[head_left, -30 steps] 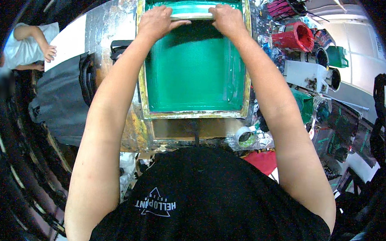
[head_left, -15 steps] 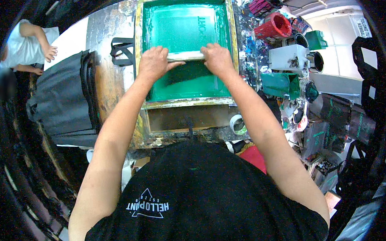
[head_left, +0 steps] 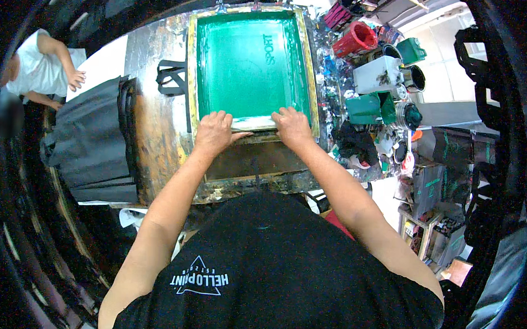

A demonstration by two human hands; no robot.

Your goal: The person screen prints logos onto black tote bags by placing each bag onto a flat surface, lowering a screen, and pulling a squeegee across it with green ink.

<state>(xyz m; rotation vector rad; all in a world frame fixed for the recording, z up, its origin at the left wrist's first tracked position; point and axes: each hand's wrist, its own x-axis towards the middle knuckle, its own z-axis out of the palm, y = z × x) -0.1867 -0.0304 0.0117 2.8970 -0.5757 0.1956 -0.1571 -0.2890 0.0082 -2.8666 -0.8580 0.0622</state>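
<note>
The left hand (head_left: 213, 133) and the right hand (head_left: 291, 126) both lie fingers-down, clamped on a pale squeegee (head_left: 254, 124) between them, at the near edge of a green printing screen (head_left: 250, 64) in a yellowish frame (head_left: 191, 73). The screen rests on a stained counter (head_left: 150, 124). Left of the left hand lies a stack of black bags (head_left: 91, 142). Right of the right hand stand paint pots, a red bucket (head_left: 356, 39) and a white tub (head_left: 378, 74).

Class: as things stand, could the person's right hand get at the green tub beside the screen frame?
Probably yes. The right hand sits on the squeegee at the screen frame; the green tub stands to its right, nothing tall between, though the hand is occupied.
</note>
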